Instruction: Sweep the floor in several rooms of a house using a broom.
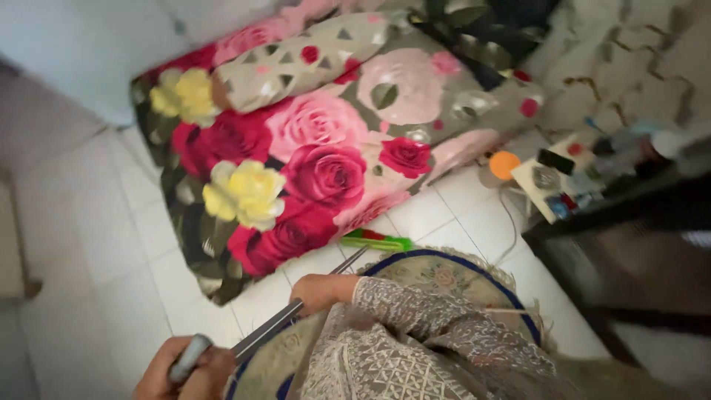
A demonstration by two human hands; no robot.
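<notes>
Both my hands grip a long thin metal handle [270, 327] that runs diagonally across the lower view. My left hand [185, 374] is closed around its grey end grip at the bottom edge. Higher up the shaft is my right hand [320, 290], in a grey patterned sleeve. The handle ends in a green sweeping head [376, 241] on the white tiles, against the edge of a floor mattress [296, 155] covered in red, pink and yellow roses.
A matching floral pillow [296, 63] lies on the mattress. A round rug with a blue border [452, 270] is under my arm. A dark table [629, 244] stands at right, with an orange ball [504, 164] and small clutter [563, 181] beside it.
</notes>
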